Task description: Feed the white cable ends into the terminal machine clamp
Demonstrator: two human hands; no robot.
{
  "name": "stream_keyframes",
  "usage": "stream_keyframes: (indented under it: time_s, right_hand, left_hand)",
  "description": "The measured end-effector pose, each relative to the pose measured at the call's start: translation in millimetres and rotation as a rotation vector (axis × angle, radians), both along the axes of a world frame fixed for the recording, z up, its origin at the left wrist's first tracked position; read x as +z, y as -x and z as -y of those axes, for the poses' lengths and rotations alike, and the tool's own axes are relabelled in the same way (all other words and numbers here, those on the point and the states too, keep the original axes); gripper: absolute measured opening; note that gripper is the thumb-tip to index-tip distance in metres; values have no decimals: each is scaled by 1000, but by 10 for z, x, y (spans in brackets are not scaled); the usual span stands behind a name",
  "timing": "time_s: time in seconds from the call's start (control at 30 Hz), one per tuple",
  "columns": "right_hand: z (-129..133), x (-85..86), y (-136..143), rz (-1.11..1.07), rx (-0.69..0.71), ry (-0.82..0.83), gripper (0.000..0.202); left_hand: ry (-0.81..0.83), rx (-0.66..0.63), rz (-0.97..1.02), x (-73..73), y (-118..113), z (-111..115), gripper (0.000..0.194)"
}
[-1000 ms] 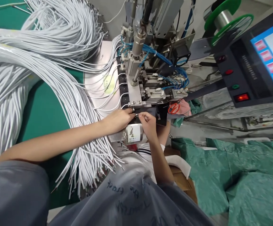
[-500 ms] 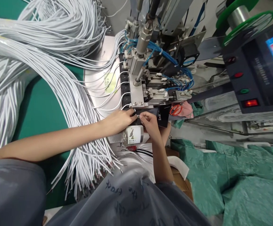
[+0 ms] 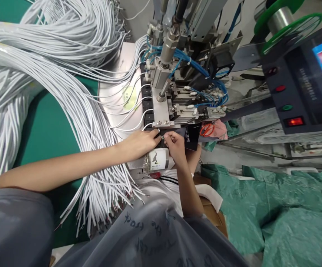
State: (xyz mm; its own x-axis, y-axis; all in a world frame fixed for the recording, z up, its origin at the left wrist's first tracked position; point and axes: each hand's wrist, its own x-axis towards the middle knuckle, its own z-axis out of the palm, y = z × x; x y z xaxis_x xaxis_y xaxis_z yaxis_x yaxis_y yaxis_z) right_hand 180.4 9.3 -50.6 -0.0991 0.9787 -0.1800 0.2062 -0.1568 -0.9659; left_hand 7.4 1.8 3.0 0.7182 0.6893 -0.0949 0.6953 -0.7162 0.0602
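Note:
Just below the front of the metal machine (image 3: 161, 107), my left hand (image 3: 142, 144) and my right hand (image 3: 175, 145) meet fingertip to fingertip. Between them is a small metallic piece (image 3: 162, 137), too small to make out. My right hand pinches it from the right, and the left fingers are closed at its left side. White cables (image 3: 130, 129) run from the pale plate into a row of black blocks (image 3: 148, 105) beside the machine. A clear container with a white label (image 3: 158, 159) sits right below my hands.
Thick bundles of white cable (image 3: 66, 81) cover the green table (image 3: 46, 122) at left. A control panel (image 3: 308, 81) and a green spool (image 3: 285, 20) stand at right. Orange scissors (image 3: 206, 129) lie near a pink cloth (image 3: 219, 129). Green sheeting (image 3: 277, 207) fills the lower right.
My right hand has shifted very slightly left. Otherwise both hands hold nearly the same pose at the same spot.

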Motion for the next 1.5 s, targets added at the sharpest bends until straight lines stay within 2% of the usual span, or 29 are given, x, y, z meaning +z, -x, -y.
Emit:
stream_keyframes:
  time_s: [0.17,0.3,0.37,0.47,0.57,0.63,0.73,0.77,0.83,0.9,0.97,1.17,1.23,1.3,1.4,1.5]
  right_hand:
    - [-52,-48,-38,-17,113,28,25]
    - [-46,-92,-27,-45,168,-12,29]
    - [-48,-119,-3,-19,143,-50,29]
    - [-67,-134,13,54,83,-106,29]
    - [-31,-54,-28,90,23,-136,26]
    - [84,61,-60,143,-53,-196,24]
    - [411,251,-26,273,-153,-315,18]
    - [541,298,19,297,-129,-316,17]
    - [787,348,154,323,29,-247,15]
    - [973,341,315,357,191,-152,11]
    - [1078,301,453,384,260,-108,12]
    - [1135,175,586,369,288,-90,14]
    - [1158,147,606,335,283,-91,16]
    - [1186,139,631,312,263,-104,14]
    - [1194,207,631,363,197,-175,5]
    - [1104,349,532,377,161,-283,13]
  left_hand:
    - [-30,-12,-19,41,-22,21,38]
    - [-28,35,-7,121,-12,44,21]
    - [-26,68,-21,158,6,56,14]
    - [-41,83,-26,189,32,76,15]
    - [-57,94,-27,196,51,76,17]
    - [-61,156,-46,193,65,52,17]
    - [-77,275,-72,174,94,-11,22]
    - [-84,303,-74,163,105,-33,25]
    - [-94,340,-67,137,127,-66,29]
    - [-96,353,-47,112,143,-83,31]
    - [-92,355,-29,94,151,-90,30]
    - [-64,303,24,148,108,-40,26]
    - [-37,247,78,201,76,12,24]
    - [5,138,179,249,47,74,25]
    - [45,-27,364,270,23,141,29]
    - [35,-40,502,230,23,142,32]
